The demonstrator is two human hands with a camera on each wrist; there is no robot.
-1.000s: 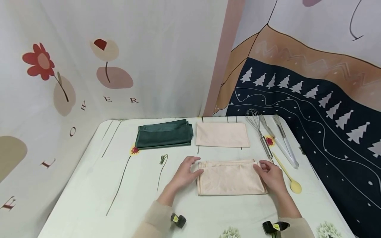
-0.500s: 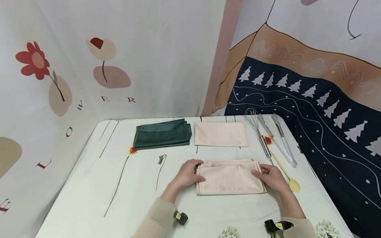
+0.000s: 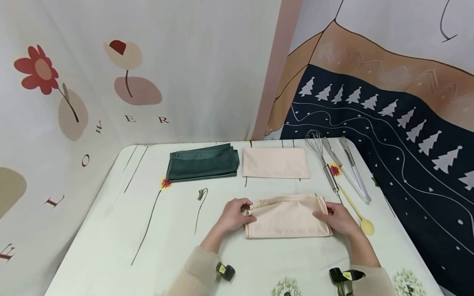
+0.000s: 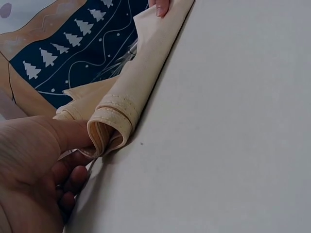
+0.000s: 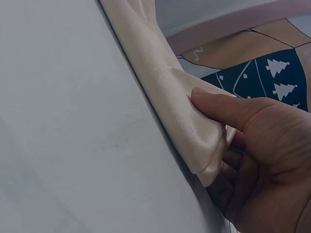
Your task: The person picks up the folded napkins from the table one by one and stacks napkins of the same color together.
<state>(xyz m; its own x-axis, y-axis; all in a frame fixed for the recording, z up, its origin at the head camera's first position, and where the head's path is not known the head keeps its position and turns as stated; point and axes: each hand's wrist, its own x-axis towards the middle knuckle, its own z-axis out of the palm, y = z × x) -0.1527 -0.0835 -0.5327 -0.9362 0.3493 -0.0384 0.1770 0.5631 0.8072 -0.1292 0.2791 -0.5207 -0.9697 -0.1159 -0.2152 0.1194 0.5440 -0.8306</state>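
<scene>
A folded peach satiny cloth (image 3: 286, 220) lies on the near part of the table between both hands. My left hand (image 3: 234, 216) pinches its left side, thumb on top and fingers tucked underneath; the left wrist view shows the rolled, stitched layers of the cloth (image 4: 138, 82) at that hand (image 4: 39, 160). At the opposite side my right hand (image 3: 338, 219) grips the right edge, its thumb on the upper face. In the right wrist view the cloth (image 5: 170, 97) bends over the curled fingers of that hand (image 5: 267, 150). The cloth's far edge is slightly raised.
Behind lie a folded dark green cloth (image 3: 203, 163) and another folded peach cloth (image 3: 275, 163). To the right are a whisk (image 3: 326, 168), two white-handled utensils (image 3: 349, 174) (image 3: 357, 176) and a yellow spoon (image 3: 366, 226). Curtains hang beyond the table (image 3: 111, 230).
My left hand has closed in on the cloth's left side and now pinches it. The right hand has taken a firmer grip, and the cloth's far edge has lifted a little.
</scene>
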